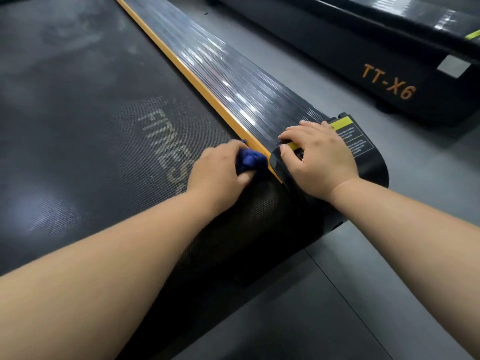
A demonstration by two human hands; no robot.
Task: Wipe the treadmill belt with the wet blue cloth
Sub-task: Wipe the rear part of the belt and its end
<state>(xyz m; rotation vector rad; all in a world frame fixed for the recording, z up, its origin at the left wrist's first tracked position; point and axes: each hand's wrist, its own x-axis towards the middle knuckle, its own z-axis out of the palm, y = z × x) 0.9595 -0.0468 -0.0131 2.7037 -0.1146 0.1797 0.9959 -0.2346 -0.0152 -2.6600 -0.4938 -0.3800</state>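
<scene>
The dark textured treadmill belt (78, 120) fills the left of the view and carries faded FITNESS lettering. My left hand (218, 170) grips a bunched blue cloth (250, 159) and holds it against the belt's right edge, next to the orange trim strip (202, 84). My right hand (319, 157) rests on the black rear end cap (368, 167) of the ribbed side rail, with its fingers bent over the cap's front edge. Most of the cloth is hidden under my left hand.
The ribbed black side rail (233, 81) runs beside the orange strip. A second treadmill base marked TT-X6 (389, 81) stands at the upper right. Grey floor (363, 294) lies between the machines and in front of the belt's rear roller.
</scene>
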